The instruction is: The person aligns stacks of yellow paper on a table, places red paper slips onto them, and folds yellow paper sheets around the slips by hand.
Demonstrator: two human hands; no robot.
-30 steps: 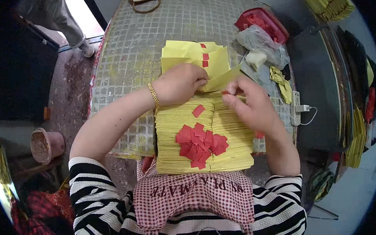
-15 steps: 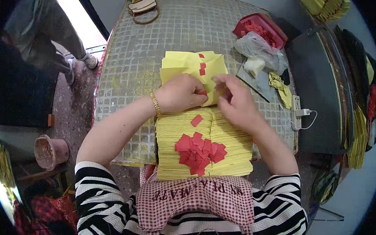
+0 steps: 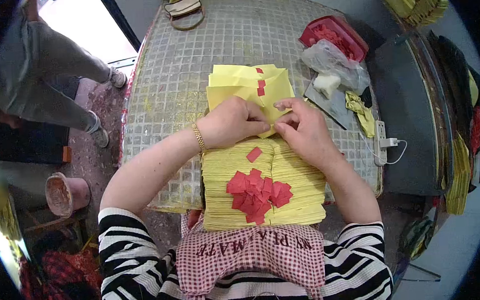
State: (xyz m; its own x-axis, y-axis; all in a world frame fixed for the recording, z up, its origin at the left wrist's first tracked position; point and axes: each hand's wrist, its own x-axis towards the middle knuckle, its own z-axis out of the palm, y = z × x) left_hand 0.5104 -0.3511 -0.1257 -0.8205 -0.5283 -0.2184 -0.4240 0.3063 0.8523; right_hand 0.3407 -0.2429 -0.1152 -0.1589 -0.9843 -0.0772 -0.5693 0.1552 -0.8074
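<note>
My left hand (image 3: 233, 123) is closed at the lower left part of a yellow paper sheet (image 3: 231, 95), thumb and fingers together at its edge. My right hand (image 3: 307, 132) pinches the same sheet at its lower right, fingertips close to my left thumb. Small red paper slips (image 3: 261, 88) lie in a line on the upper yellow sheets. Below my hands stands a thick stack of folded yellow paper (image 3: 302, 173), bearing a pile of red slips (image 3: 254, 196) and one single slip (image 3: 254, 154). What lies under my fingers is hidden.
On the tiled table (image 3: 165, 99) are a red tray of red scraps (image 3: 329, 34), a plastic bag (image 3: 331, 64), a white sponge-like lump (image 3: 326, 84), crumpled yellow paper (image 3: 360, 107), a power strip (image 3: 381, 141) and a purse (image 3: 183, 8). A bucket (image 3: 67, 193) and a walking person (image 3: 48, 68) are at left.
My right hand has moved in and closed on the sheet beside my left hand. The red slip by my left fingertips is now hidden. The person at left has stepped.
</note>
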